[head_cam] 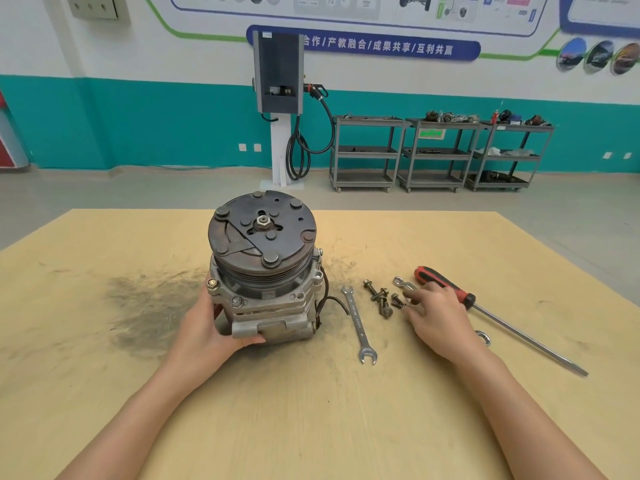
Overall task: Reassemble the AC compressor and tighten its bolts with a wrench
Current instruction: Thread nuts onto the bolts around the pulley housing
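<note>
Head view: grey cast-metal AC compressor (266,271) with dark round clutch plate uppermost, standing upright at centre of pale wooden tabletop (311,427). Left hand (211,327) curled round near-left base of housing, steadying it. Two flanged bolts already seated at near-left flange. Right hand (436,317) reaching low over cluster of loose dark flanged bolts (381,299) right of compressor, fingertips among them beside a ring-ended spanner (403,287); whether anything is actually pinched cannot be told. Silver double open-ended wrench (358,323) lying untouched between compressor and bolts. Red-and-black-handled flat screwdriver (485,310) lying far right, just beyond the hand.

Step in hand, by judgement: collecting next bolt for insertion. Next move calls for lifting one bolt clear of the cluster, starting it straight in an empty flange hole, then wrench work.
</note>
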Available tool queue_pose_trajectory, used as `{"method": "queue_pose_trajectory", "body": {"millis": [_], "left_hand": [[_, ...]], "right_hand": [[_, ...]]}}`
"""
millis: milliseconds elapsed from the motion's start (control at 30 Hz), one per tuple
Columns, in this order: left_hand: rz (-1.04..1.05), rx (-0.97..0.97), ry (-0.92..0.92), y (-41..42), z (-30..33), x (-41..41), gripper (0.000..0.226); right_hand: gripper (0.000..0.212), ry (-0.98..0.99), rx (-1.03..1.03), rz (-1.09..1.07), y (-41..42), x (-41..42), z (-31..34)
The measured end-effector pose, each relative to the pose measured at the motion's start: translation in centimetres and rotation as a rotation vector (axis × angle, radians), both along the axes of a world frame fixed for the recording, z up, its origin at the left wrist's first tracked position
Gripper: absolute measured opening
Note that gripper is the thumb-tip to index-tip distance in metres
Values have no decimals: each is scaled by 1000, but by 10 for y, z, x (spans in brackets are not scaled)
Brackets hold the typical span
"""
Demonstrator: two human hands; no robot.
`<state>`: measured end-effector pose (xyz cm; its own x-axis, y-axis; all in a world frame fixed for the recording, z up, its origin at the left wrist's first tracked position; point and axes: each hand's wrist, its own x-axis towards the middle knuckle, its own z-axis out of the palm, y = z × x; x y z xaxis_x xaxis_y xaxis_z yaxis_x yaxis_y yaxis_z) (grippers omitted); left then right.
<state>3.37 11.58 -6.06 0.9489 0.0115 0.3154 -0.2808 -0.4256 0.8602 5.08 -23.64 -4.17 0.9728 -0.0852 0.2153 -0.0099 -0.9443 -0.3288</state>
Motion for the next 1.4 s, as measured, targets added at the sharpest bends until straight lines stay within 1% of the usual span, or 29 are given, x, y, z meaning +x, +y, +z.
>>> {"method": "queue_pose_trajectory", "body": {"millis": [67, 167, 267, 467, 600, 667, 767, 833, 900, 1033, 1133, 1200, 1267, 1400], "left_hand": [[3, 12, 4, 0, 1, 1, 105], [-4, 26, 5, 0, 2, 1, 107], [5, 52, 3, 1, 1, 2, 106], [-11, 44, 8, 0, 5, 1, 116], [-15, 89, -29, 0, 5, 2, 102], [-13, 92, -40, 0, 5, 1, 100], [-20, 88, -49, 1, 6, 0, 99], [-22, 84, -64, 1, 6, 0, 99], [-27, 69, -68, 1, 5, 1, 99], [-39, 42, -71, 0, 6, -1, 102], [-61, 27, -81, 0, 6, -1, 103], [-75, 12, -92, -1, 6, -1, 103], [-85, -7, -96, -2, 6, -2, 106], [-90, -23, -91, -2, 4, -1, 106]], "right_hand": [[33, 22, -43, 14, 2, 0, -3], [32, -7, -99, -12, 6, 1, -4], [29, -43, -84, -33, 9, 2, -2], [19, -83, -43, -29, 8, 1, -2], [21, -128, -22, -30, 5, 3, -3], [23, -193, 54, -38, 5, 1, 0], [15, -325, 297, 4, 12, -5, 14], [15, -370, 505, 109, 25, -13, 30], [19, -374, 686, 256, 41, -24, 49], [18, -349, 815, 503, 72, -47, 78], [22, -356, 826, 580, 90, -52, 89], [27, -352, 842, 588, 97, -51, 92], [27, -371, 827, 573, 102, -50, 91], [26, -462, 657, 576, 108, -47, 90]]}}
